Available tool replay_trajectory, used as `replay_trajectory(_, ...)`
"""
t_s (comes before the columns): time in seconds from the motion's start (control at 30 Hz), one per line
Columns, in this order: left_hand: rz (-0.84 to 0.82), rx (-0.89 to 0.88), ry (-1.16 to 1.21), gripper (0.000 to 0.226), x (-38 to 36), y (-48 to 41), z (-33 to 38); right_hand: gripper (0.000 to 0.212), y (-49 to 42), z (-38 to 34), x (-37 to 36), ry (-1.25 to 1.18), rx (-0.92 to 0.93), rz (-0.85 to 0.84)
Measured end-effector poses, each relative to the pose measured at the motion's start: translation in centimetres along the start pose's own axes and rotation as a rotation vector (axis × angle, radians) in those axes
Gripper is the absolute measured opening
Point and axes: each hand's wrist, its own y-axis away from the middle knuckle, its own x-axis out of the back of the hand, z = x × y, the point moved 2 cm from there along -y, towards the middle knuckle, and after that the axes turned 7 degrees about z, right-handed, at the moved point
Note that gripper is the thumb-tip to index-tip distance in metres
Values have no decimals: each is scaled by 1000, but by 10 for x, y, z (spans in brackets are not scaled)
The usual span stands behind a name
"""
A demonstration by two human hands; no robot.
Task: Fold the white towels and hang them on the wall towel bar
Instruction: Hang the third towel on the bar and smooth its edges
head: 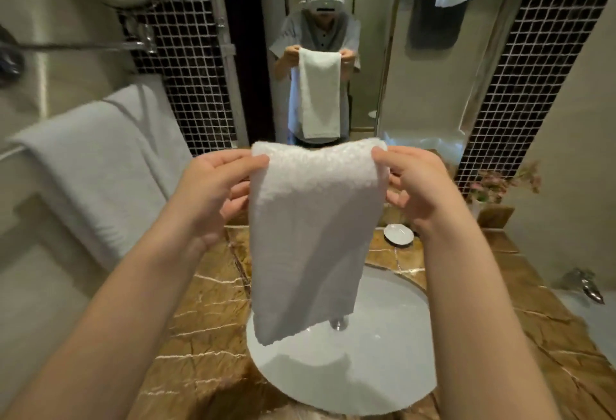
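White towel [313, 236] is in the air directly above the sink [383, 376]. It's folded to a narrow strip and hangs straight down. Bottom edge ends over the sink's left half and looks clear of it.

Left hand [213, 193] pinches the top-left corner, thumb on the near face, fingers curled behind. Right hand [420, 186] does the same on the top-right corner. Both are clamped on the towel, nothing else in either.

Handling: light, thick terry, fully limp (top edge sags a little between the two pinches, so no stiffness to rely on). Not slippery, not fragile; the pile gives good friction. Layers could slide apart if only the outer ply is caught, so each pinch should take every layer. Best hold is the two top corners with the edge kept taut. A one-hand grab mid-edge would likely let the fold open.

My read on the step: fold looks about done on this one, hanging is next. A second towel [100, 166] already drapes on the wall left of the sink. It covers most of its bar, so I can't tell how much rail is free.

Risk: bottom edge dips into the sink if the hands drop.

Also there: brown marble counter [206, 313] around the sink, small white dish [398, 234] behind the sink to the right.
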Motion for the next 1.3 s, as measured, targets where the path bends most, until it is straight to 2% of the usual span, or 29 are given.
replay_trajectory(0.13, 101, -51, 16, 4, 11, 6, 24, 10, -13, -19, -23, 3, 7, -151)
replay_trajectory(0.2, 159, -73, 16, 7, 19, 10, 31, 3, -14, -28, -37, 8, 26, -227)
replay_trajectory(0.3, 239, -89, -4, 8, 34, 15, 40, 6, -12, -36, -57, 30, 49, -320)
replay_trajectory(0.33, 257, -95, -9, 9, 40, 17, 42, 1, -8, -39, -64, 43, 47, -345)
replay_trajectory(0.4, 280, -106, -17, 10, 52, 19, 47, 11, -4, -44, -77, 60, 55, -383)
replay_trajectory(0.5, 277, -130, -34, 7, 68, 26, 56, 13, 2, -50, -96, 84, 76, -417)
replay_trajectory(0.63, 280, -209, -61, 29, 86, 35, 72, 12, 11, -57, -122, 94, 106, -463)
replay_trajectory(0.73, 343, -238, -59, 19, 99, 39, 81, 11, 15, -63, -139, 66, 114, -543)
replay_trajectory(0.83, 423, -255, -58, 4, 109, 42, 89, 20, 14, -67, -157, 63, 137, -628)
replay_trajectory(0.9, 468, -283, -85, 5, 113, 45, 95, 25, 11, -70, -169, 57, 150, -679)
replay_trajectory(1.0, 573, -315, -104, 15, 116, 48, 105, 16, 7, -78, -189, 63, 160, -798)
replay_trajectory(1.13, 703, -361, -107, 7, 114, 55, 118, 16, 0, -93, -214, 106, 206, -941)
replay_trajectory(1.3, 811, -413, -134, 19, 112, 57, 132, 20, -7, -108, -250, 109, 215, -1055)
